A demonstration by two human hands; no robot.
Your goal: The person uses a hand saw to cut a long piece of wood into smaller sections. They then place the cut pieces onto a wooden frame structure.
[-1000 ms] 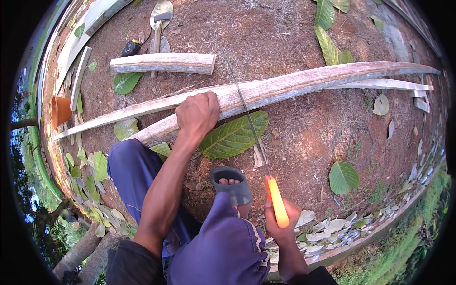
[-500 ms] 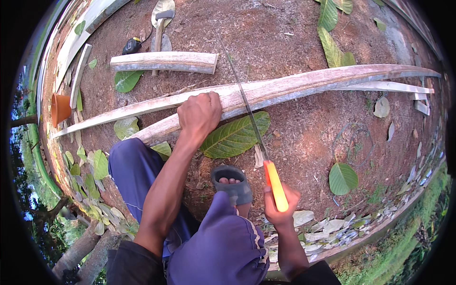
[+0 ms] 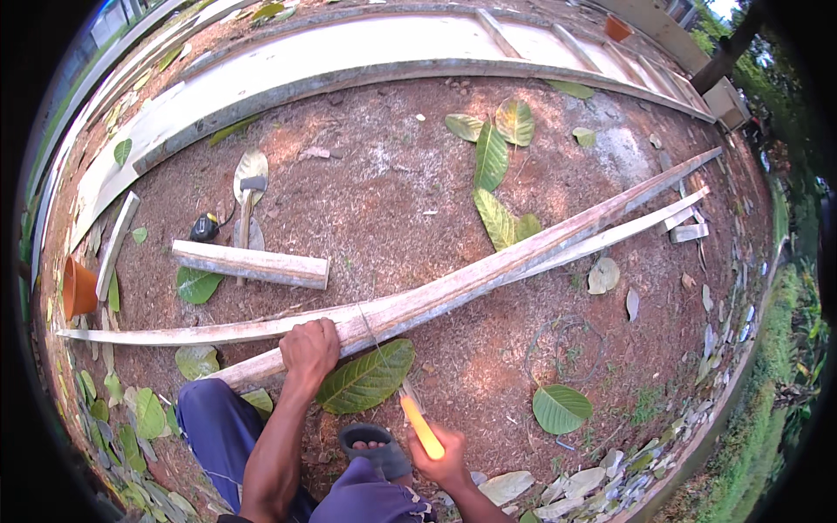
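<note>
A long, weathered wooden plank (image 3: 488,272) runs slantwise from beside my left knee to the far right. My left hand (image 3: 310,349) is closed over its near part, pressing down on it. Just right of that hand, the thin blade of a handsaw (image 3: 421,427) crosses the plank. My right hand (image 3: 445,458) wraps round the saw's yellow-orange handle on the near side. A second, narrower wooden strip (image 3: 192,334) passes beneath the plank. How deep the blade sits in the wood, I cannot tell.
Beyond the plank lie a short wood piece (image 3: 253,263), a hammer-like tool (image 3: 253,184) and a black tape measure (image 3: 204,227). A framed panel (image 3: 349,54) spans the back. My sandalled foot (image 3: 373,446) rests near the saw. A clay pot (image 3: 79,288) stands left; a large leaf (image 3: 366,379) lies under the plank.
The view has tilted up, bringing the framed panel into sight. The saw's blade stuck out far beyond the plank before; now little shows there. My left hand keeps its hold.
</note>
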